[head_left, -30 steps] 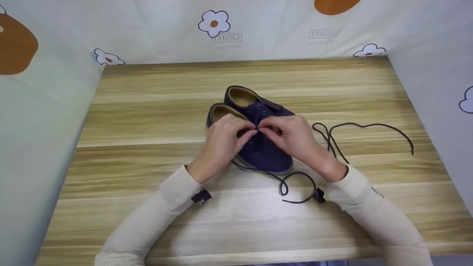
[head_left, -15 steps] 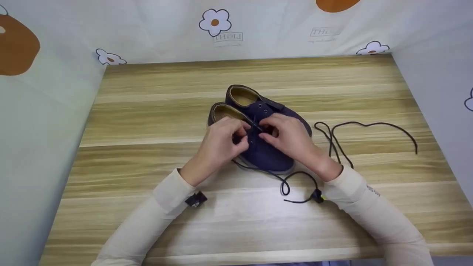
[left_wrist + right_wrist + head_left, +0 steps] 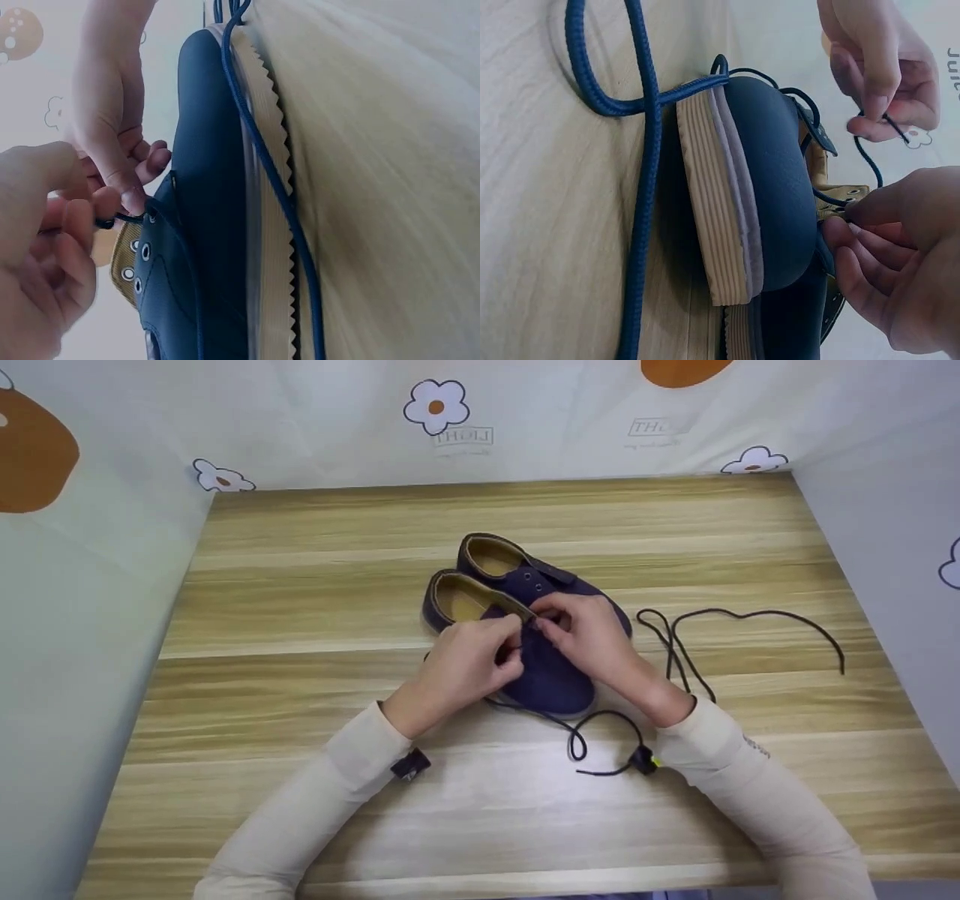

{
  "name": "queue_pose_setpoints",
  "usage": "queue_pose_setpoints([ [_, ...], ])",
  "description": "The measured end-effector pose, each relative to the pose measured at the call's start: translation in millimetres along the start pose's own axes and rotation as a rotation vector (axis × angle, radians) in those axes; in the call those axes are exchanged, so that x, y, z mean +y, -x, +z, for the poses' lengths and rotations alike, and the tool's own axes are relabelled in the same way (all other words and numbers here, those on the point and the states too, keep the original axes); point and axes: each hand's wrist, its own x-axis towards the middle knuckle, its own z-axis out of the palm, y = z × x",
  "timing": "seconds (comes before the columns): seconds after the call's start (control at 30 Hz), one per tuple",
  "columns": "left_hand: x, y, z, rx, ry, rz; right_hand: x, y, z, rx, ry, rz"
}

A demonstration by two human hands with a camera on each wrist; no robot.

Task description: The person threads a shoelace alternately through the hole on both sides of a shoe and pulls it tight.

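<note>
A dark blue lace-up shoe [image 3: 551,679] with a ridged tan sole lies between my hands. My left hand [image 3: 466,664] pinches a thin dark shoelace [image 3: 866,154] just above the eyelets; in the right wrist view its short end sticks out past the fingers. My right hand [image 3: 592,641] pinches the shoe's eyelet edge with thumb and index finger, and its fingertip sits right at an eyelet in the left wrist view. The tan tongue [image 3: 124,259] shows beside the eyelets [image 3: 145,250].
The second dark blue shoe [image 3: 517,577] lies just behind, against the first. Loose lace [image 3: 750,615] runs across the wooden table [image 3: 300,570] to the right, and another lace length [image 3: 577,739] curls in front. A patterned cloth [image 3: 525,397] surrounds the table's back and sides.
The fingertips first met over the lacing, then the left hand drew off leftward. It has since come back toward the eyelets, lower and to the right; the right hand has barely shifted.
</note>
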Motion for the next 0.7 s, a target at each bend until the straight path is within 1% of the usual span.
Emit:
queue_pose_setpoints([
  [0.13,1.5,-2.8,1.8,-0.025,-0.070,-0.069,0,0.3,0,-0.012,-0.030,0.019],
  [0.3,3.1,-8.4,4.7,-0.011,-0.187,-0.145,1,1.1,-1,-0.021,-0.054,0.047],
  [0.37,4.4,-12.4,5.8,-0.022,-0.218,-0.162,1,1.5,-2,-0.021,-0.063,0.054],
  [0.57,7.5,-22.4,8.2,-0.083,-0.289,-0.206,1,1.7,-2,-0.021,-0.066,0.047],
  [0.7,6.9,-24.0,8.4,-0.112,-0.293,-0.234,2,1.9,-2,-0.027,-0.075,0.037],
])
